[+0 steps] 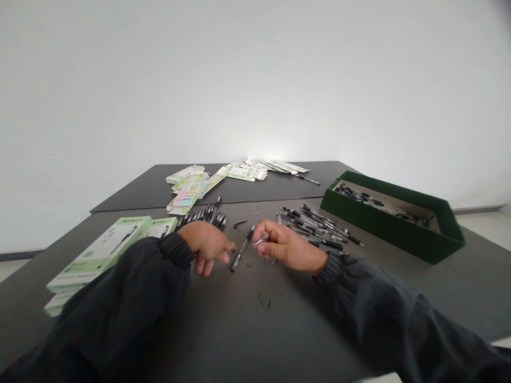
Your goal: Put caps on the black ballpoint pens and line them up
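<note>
My right hand pinches a small clear and silvery piece, perhaps a pen part, between thumb and fingertips. My left hand is held palm down with its fingers apart, and nothing shows in them. A black and clear pen lies slanted on the table between both hands, close to the left fingertips. Behind my left hand is a row of black pens, partly hidden by it. Beyond my right hand spreads a loose pile of clear and black pens. A short black piece lies past the pen.
Green and white pen boxes are stacked at the left. Flattened cartons lie farther back, with more cartons near the wall and a single pen. On the right stands a dark green open box holding several pens.
</note>
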### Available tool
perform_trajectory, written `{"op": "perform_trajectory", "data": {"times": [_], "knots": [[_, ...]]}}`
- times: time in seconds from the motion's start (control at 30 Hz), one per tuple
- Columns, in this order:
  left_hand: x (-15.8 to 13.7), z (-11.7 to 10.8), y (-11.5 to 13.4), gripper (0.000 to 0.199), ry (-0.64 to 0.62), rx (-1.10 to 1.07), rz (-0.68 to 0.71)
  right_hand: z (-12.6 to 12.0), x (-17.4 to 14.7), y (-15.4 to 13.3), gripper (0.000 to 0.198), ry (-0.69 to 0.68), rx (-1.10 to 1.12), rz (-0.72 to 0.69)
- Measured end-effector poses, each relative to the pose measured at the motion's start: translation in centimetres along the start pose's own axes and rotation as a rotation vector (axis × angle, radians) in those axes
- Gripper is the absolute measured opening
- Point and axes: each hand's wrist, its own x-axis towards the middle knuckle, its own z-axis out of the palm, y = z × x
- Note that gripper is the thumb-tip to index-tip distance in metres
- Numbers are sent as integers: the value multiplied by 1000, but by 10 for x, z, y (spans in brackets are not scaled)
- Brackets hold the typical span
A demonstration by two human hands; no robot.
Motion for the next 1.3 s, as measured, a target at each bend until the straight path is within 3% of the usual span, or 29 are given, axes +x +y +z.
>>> {"op": "perform_trajectory", "data": {"times": [0.67, 0.83, 0.93, 1.07, 1.2, 1.3], "knots": [[7, 3, -2, 58, -3, 6, -47, 2, -2, -2, 18, -5, -69, 1], [11, 4, -7, 60, 33, -23, 3, 0, -1, 1, 19, 13, -83, -60], [13, 1, -6, 62, -9, -48, -20, -2, -2, 1, 24, 26, -154, -84], [9, -3, -1, 64, -71, -66, -46, -5, -3, 4, 27, 107, -295, -121], [8, -2, 0, 59, -20, -55, -29, -6, -1, 7, 24, 177, -195, -142], [14, -4, -3, 58, -70, -64, -42, -9, 0, 2, 19, 240, -260, -139]]}}
